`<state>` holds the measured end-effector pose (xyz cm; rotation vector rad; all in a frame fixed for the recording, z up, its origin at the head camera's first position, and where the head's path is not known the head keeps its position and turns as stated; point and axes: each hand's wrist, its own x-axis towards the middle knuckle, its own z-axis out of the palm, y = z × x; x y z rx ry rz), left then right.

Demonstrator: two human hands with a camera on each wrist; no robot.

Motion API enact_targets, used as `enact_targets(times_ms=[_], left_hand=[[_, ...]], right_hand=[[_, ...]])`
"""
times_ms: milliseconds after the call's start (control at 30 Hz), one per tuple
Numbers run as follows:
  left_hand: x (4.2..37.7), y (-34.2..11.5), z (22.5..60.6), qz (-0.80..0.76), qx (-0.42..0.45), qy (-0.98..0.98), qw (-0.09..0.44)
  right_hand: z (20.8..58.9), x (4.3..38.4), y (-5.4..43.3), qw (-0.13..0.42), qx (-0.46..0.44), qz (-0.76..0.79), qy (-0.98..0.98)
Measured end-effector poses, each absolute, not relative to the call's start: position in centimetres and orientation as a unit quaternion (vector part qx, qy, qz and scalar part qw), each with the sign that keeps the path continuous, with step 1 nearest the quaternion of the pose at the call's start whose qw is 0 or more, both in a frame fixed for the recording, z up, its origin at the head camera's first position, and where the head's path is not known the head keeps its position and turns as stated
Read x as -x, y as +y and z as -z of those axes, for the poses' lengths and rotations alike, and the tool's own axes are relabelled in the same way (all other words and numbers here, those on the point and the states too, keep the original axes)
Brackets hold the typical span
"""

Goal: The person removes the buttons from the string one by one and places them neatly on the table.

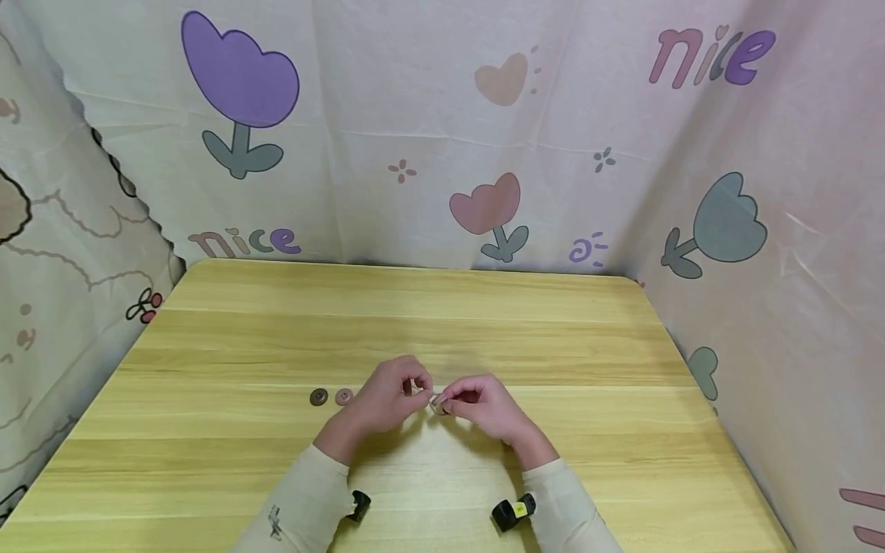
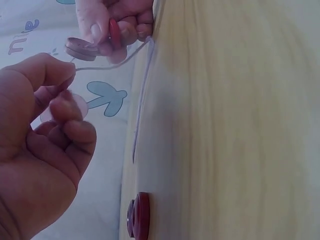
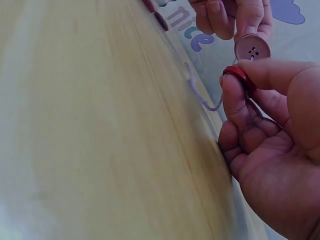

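My left hand (image 1: 383, 395) pinches a thin pale cord (image 2: 115, 66) between thumb and forefinger over the table. Facing it, my right hand (image 1: 487, 407) holds a red button (image 3: 240, 79) between thumb and fingers. A pinkish-brown button with several holes (image 3: 252, 47) is on the cord between the two hands, right beside the red one. In the right wrist view, a bit of cord shows at one of its holes. A loose end of the cord hangs down in the left wrist view.
On the wooden table (image 1: 228, 330), a dark button (image 1: 319, 396) and a reddish-brown button (image 1: 344, 396) lie side by side, left of my left hand. A printed curtain (image 1: 387, 77) hangs behind the table and along its sides. Small black devices (image 1: 513, 512) sit at both wrists.
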<state>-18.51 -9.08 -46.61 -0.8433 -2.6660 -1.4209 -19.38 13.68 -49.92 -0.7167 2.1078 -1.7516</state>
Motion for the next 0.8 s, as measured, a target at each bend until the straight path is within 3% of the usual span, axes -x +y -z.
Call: enact_targets(times_ms=[400, 800], left_hand=[[18.28, -9.12, 46.77, 0.508, 0.257, -0.822, -0.028], [18.45, -9.08, 47.05, 0.541, 0.22, -0.811, -0.031]], right_hand=[[49.76, 19.05, 13.09, 0.13, 0.232, 0.586, 0.765], [50.01, 19.0, 13.33, 0.153, 0.262, 0.613, 0.73]])
